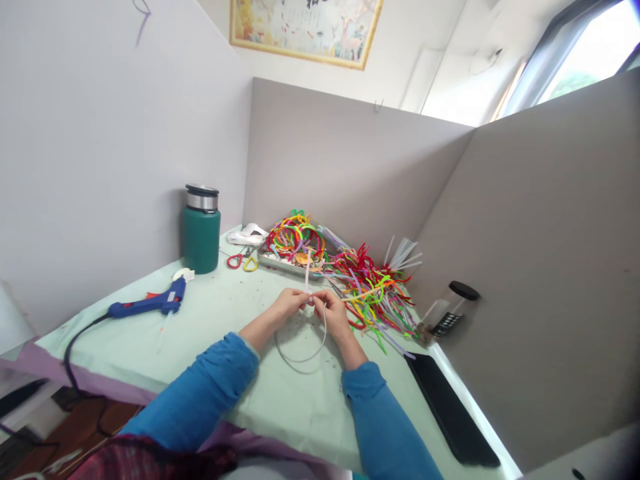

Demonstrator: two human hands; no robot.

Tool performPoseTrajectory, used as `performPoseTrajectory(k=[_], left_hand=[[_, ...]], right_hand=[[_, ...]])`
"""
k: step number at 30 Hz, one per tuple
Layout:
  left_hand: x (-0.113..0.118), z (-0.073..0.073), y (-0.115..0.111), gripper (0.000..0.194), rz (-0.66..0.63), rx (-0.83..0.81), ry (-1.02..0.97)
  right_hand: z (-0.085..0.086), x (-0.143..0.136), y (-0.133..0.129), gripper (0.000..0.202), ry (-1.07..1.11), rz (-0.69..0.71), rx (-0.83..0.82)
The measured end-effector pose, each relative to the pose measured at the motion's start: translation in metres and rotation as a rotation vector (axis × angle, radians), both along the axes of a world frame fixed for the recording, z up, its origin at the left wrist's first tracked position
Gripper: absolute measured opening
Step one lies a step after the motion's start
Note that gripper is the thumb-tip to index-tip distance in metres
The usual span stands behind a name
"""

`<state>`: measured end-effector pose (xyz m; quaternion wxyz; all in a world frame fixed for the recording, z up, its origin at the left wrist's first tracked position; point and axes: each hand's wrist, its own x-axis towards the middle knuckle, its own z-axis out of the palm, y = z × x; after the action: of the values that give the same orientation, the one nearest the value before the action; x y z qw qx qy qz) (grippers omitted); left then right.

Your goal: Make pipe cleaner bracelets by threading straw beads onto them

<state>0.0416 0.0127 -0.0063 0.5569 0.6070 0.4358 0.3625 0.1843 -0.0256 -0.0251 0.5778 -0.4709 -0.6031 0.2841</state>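
Note:
Both hands meet over the middle of the table. My left hand (290,303) is closed, its fingertips pinching a pale pink strip (307,272) that stands up between the hands. My right hand (330,311) is closed too, its fingertips on the thin pale hoop (305,361) that hangs below the hands in a loop. The fingertips of the two hands touch or nearly touch where strip and hoop come together. How the strip is joined to the hoop is too small to tell.
Behind the hands are a tray (290,267) of colourful rings and a pile of coloured pipe cleaners (373,287). A green bottle (201,240) and blue glue gun (150,304) lie left. A black slab (450,410) and clear jar (449,310) are right.

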Motion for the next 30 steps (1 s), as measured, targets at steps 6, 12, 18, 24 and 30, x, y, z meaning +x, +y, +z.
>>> performPoseTrajectory(k=[6,12,18,24,30], left_hand=[[-0.001,0.002,-0.001,0.03,0.006,-0.001,0.009],[0.001,0.0,0.0,0.024,0.058,0.006,0.039],[-0.001,0.003,-0.002,0.025,0.011,-0.058,-0.016],[0.001,-0.006,0.006,0.022,0.035,0.039,0.01],[0.003,-0.008,0.005,0.009,0.11,0.441,0.104]], right_hand=[[-0.001,0.0,-0.001,0.021,-0.033,-0.018,-0.01],[-0.003,0.002,0.0,0.022,-0.101,-0.044,0.018],[-0.003,0.001,-0.001,0.02,-0.168,-0.066,0.089],[-0.003,0.001,-0.001,0.021,-0.171,-0.093,0.101],[-0.005,0.005,0.002,0.022,-0.14,-0.129,0.08]])
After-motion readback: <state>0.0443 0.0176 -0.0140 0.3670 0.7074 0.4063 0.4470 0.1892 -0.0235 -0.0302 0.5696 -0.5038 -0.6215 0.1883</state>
